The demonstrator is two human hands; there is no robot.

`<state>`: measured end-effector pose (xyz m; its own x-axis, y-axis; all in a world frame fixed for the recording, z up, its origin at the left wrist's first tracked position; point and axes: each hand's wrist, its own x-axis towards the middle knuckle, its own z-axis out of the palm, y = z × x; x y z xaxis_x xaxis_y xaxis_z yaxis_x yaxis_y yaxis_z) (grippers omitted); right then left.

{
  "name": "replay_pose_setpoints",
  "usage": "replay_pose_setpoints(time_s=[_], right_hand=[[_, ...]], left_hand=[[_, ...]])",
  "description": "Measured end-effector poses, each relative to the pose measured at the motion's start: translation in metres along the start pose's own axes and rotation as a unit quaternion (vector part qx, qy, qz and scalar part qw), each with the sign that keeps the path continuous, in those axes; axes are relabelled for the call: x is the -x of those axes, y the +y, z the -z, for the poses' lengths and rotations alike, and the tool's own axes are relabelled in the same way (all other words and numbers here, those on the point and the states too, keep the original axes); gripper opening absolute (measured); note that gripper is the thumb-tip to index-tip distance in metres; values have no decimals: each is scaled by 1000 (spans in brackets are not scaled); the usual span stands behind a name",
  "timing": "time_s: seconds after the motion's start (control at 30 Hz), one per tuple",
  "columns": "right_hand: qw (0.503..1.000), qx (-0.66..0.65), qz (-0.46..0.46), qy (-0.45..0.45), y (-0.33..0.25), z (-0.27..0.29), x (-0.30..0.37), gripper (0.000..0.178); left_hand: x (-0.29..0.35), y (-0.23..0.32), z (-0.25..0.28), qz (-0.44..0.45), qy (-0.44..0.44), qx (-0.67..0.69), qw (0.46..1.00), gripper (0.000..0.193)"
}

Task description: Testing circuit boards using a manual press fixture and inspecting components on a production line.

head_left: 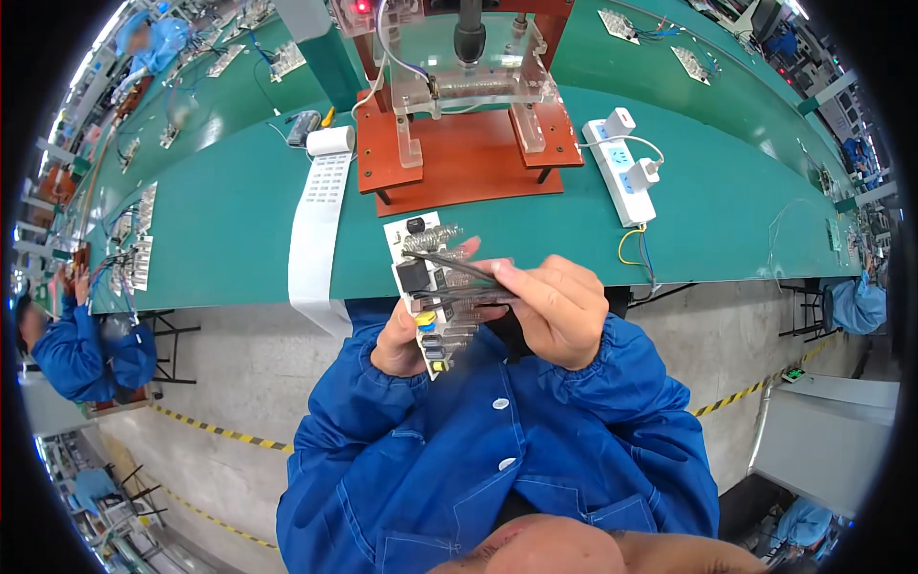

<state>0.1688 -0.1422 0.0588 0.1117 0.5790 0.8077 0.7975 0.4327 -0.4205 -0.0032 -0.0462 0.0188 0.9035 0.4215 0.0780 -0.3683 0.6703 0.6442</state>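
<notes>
My left hand (400,342) grips a white circuit board (429,352), tilted up above the front edge of the bench. Its thumb side shows at the board's lower left, and some fingers reach behind to the other side. Coiled clear-and-silver parts (432,236) line the board's right side; black, yellow and blue components sit along its left. In my right hand (562,308), pinched between thumb and fingers, is a pair of dark tweezers (469,272). The two prongs spread apart across the board, with their tips by the black block (412,277).
A red-brown test fixture (469,182) with a clear plate stands beyond the board on the green bench (708,230). Left of it, a label roll (331,142) trails over the edge. A white power strip (622,177) lies right. Co-workers (91,344) sit at the far left.
</notes>
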Motion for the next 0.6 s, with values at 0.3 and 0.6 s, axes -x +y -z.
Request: replay_pose_setpoints(time_s=[0.3, 0.6], right_hand=[[995, -56, 76, -37, -6, 7, 1, 47], [994, 58, 40, -87, -15, 12, 1, 40]], left_hand=[[-2, 5, -2, 44, 20, 47, 998, 115], [5, 17, 10, -26, 2, 228, 973, 115]])
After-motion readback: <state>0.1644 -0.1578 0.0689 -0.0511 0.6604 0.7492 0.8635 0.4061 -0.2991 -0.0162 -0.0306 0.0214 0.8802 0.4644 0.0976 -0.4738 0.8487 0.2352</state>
